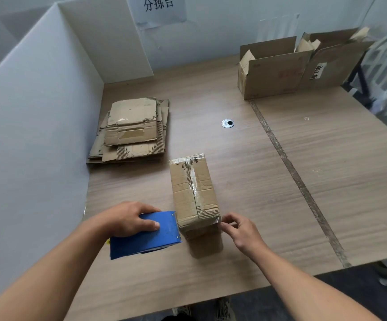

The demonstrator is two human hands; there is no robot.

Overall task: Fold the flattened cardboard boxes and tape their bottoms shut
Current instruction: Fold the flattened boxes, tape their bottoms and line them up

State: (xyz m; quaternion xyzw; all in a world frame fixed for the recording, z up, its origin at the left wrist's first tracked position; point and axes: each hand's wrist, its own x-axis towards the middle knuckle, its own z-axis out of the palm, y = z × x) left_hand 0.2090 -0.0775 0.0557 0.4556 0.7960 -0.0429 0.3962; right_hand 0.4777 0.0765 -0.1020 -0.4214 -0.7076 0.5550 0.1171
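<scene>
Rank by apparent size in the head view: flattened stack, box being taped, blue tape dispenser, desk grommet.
1. flattened stack and box being taped: about alike; the box is nearer the camera, so unranked.
2. blue tape dispenser, partly under the left hand.
3. desk grommet, smallest.

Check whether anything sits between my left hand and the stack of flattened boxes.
Nothing visible does: only bare tabletop lies between the left hand and the stack of flattened boxes. The folded box stands off to the right of that path. The hand does grip the blue tape dispenser, though.
</scene>
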